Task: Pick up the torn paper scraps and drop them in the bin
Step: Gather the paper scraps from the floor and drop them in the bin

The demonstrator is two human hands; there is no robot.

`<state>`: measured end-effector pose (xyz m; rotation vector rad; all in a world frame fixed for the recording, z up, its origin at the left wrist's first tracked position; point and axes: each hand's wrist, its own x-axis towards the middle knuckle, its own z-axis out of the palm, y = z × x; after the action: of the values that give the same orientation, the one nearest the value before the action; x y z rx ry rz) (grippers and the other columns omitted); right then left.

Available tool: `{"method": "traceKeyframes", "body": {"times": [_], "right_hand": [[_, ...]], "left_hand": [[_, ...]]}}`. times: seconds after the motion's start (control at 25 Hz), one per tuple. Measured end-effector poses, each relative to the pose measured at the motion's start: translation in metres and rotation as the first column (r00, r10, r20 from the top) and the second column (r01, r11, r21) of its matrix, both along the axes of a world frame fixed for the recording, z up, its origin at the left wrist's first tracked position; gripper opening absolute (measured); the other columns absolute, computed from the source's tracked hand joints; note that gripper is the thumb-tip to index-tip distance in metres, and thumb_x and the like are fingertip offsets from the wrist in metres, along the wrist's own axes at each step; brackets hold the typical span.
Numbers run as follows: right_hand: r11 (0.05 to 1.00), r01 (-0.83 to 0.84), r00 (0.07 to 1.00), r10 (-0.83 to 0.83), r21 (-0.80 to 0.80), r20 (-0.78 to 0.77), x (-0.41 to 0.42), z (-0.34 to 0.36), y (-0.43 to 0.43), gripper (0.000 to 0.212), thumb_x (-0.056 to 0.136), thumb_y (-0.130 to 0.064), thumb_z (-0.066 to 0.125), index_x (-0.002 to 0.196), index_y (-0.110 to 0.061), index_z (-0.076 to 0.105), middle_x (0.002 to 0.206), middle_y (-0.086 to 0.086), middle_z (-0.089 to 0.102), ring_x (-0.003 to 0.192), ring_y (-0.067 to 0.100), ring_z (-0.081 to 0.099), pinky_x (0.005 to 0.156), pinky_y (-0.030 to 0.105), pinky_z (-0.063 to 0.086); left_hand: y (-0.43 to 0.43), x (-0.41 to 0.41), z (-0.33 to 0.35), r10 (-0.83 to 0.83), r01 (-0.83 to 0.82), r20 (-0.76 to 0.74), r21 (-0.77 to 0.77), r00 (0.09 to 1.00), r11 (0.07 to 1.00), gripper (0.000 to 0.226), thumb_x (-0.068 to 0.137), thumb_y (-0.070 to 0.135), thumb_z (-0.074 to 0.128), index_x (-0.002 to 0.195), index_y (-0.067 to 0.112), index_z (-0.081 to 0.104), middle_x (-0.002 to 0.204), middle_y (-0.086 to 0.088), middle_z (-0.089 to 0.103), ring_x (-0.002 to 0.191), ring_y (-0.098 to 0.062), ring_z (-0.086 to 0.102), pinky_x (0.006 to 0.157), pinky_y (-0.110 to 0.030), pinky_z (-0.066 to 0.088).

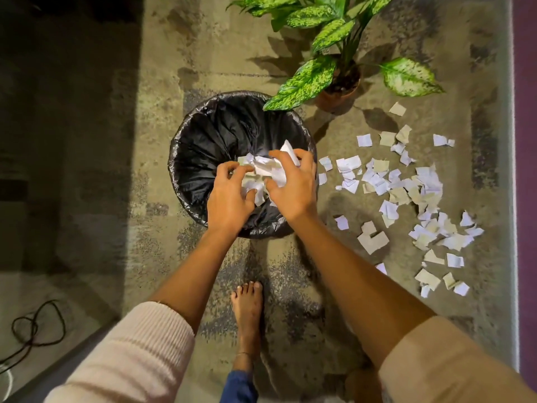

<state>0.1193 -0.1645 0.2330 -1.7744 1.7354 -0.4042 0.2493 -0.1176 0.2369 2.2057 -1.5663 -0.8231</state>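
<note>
White crumpled scraps [266, 167] over black-lined bin [190, 132]

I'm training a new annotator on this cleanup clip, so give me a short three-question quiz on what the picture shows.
1. True or false: the left hand and the right hand both grip a bunch of scraps above the bin.
2. Loose scraps on the carpet lie: A, left of the bin; B, right of the bin; C, nowhere.
3. What lines the bin?
Key: 1 true; 2 B; 3 a black plastic bag.
</note>
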Motion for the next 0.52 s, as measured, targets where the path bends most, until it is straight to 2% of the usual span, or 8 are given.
{"method": "traceKeyframes", "body": {"times": [0.12, 0.32, 0.4, 0.52], "right_hand": [[1.000, -0.016, 0.999, 0.016, 0.011, 0.049, 0.000, -0.003, 0.003, 0.050, 0.079, -0.021, 0.072, 0.126, -0.031, 0.057, 0.136, 0.006, 0.038, 0.127, 0.025, 0.038, 0.094, 0.034, 0.045], [1.000, -0.013, 0.997, 0.013, -0.011, 0.071, -0.004, -0.001, 0.008, 0.043, 0.082, -0.016, 0.067, 0.123, -0.030, 0.061, 0.142, 0.006, 0.037, 0.129, 0.027, 0.039, 0.097, 0.038, 0.048], [1.000, -0.004, 0.998, 0.004, -0.013, 0.069, -0.010, 0.002, 0.010, 0.043, 0.083, -0.014, 0.066, 0.123, -0.028, 0.060, 0.141, 0.005, 0.038, 0.129, 0.026, 0.039, 0.097, 0.042, 0.049], [0.999, 0.035, 0.998, -0.033, -0.040, 0.053, -0.026, 0.007, 0.013, 0.041, 0.082, -0.014, 0.067, 0.121, -0.025, 0.059, 0.136, 0.004, 0.041, 0.126, 0.024, 0.040, 0.089, 0.041, 0.053]], "left_hand": [[0.002, 0.002, -0.004, -0.001, 0.001, 0.040, -0.003, 0.999, 1.000, 0.048, 0.085, 0.018, 0.067, 0.130, 0.024, 0.051, 0.142, 0.000, 0.037, 0.089, -0.022, 0.061, 0.068, -0.041, 0.053], [0.004, -0.001, -0.005, -0.015, 0.016, 0.076, -0.019, 0.997, 1.000, 0.048, 0.085, 0.022, 0.069, 0.130, 0.021, 0.052, 0.142, -0.001, 0.039, 0.122, -0.025, 0.049, 0.075, -0.045, 0.055], [0.005, -0.005, -0.003, -0.025, 0.027, 0.076, -0.025, 0.997, 0.999, 0.047, 0.085, 0.022, 0.068, 0.129, 0.021, 0.052, 0.141, -0.001, 0.040, 0.123, -0.025, 0.049, 0.078, -0.047, 0.055], [0.005, -0.021, 0.002, -0.057, 0.061, 0.078, -0.054, 0.995, 0.997, 0.042, 0.087, 0.023, 0.067, 0.127, 0.023, 0.054, 0.139, 0.001, 0.042, 0.119, -0.023, 0.051, 0.081, -0.047, 0.053]]}}
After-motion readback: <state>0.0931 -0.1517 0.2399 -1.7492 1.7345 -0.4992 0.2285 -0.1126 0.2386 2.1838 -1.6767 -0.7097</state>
